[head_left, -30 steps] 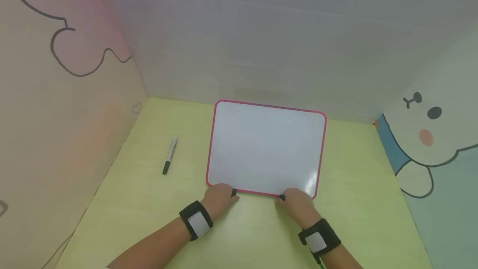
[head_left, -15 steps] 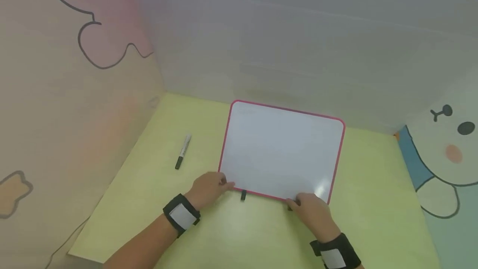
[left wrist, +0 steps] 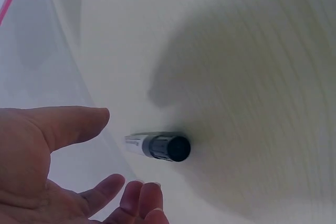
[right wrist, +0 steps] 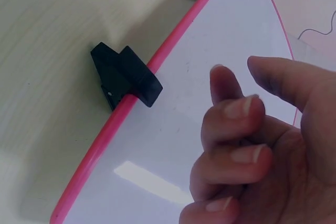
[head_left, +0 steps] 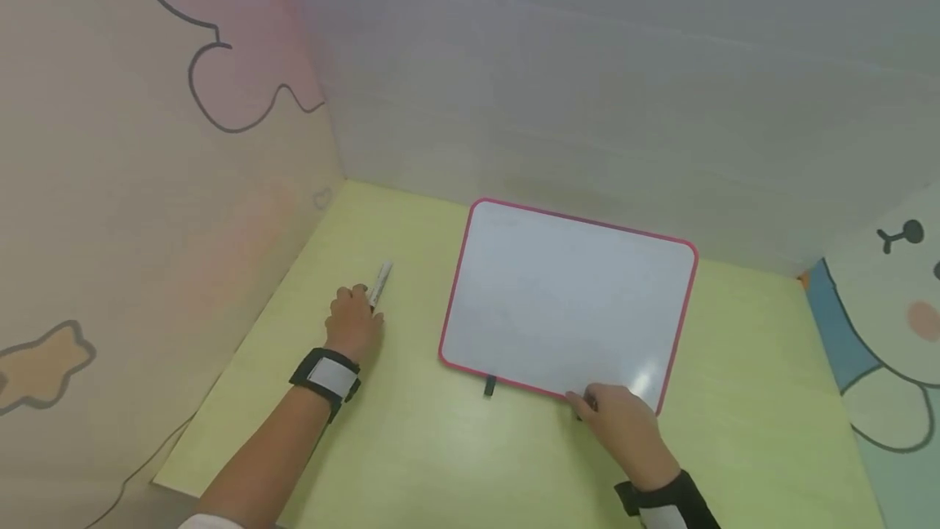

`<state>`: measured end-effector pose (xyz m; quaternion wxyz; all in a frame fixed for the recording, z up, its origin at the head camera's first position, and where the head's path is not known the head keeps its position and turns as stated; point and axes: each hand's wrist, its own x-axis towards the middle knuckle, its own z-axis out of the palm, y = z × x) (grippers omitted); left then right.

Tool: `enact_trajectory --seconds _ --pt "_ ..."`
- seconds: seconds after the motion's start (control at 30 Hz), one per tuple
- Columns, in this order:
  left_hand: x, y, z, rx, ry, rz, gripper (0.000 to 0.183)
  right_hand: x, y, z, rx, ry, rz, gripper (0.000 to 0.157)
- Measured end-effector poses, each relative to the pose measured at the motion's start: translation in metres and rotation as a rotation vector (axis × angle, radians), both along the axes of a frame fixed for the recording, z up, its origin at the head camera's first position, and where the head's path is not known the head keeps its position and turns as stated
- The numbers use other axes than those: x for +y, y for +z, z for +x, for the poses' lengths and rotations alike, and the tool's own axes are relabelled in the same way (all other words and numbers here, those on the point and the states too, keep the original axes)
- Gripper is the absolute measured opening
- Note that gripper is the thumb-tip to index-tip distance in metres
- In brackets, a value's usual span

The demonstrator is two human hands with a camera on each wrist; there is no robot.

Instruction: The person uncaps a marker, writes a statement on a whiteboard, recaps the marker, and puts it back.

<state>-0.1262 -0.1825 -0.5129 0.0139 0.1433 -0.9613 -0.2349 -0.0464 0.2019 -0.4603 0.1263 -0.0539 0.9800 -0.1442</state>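
I see left hand (head_left: 352, 328) spread wide beside black-capped marker (left wrist: 156, 146); sideways bump may roll it. Right hand (head_left: 624, 428) loosely curled, empty.

On the surface (head_left: 411, 451), a whiteboard (head_left: 569, 304) is set before the wall (head_left: 587, 88), its near edge held in two clips (right wrist: 128, 77). A marker (head_left: 380, 282) is laid to its left, beside the left hand (head_left: 352, 325); the right hand (head_left: 622, 428) is placed near the right clip.
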Motion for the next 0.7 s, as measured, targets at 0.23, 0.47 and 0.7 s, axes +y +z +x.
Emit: enact_trajectory --seconds 0.23,0.47,0.7 --pt "-0.010 -0.017 -0.007 -0.042 0.004 -0.027 0.034 0.003 -0.002 0.001 -0.019 -0.020 -0.006 0.036" --pt "-0.011 -0.015 -0.009 -0.039 -0.037 -0.029 0.013 0.005 -0.001 0.001 -0.016 -0.022 -0.015 0.036" --pt "-0.014 -0.013 -0.007 -0.046 -0.062 0.009 0.015 0.005 -0.002 0.001 -0.016 -0.014 -0.008 0.036"
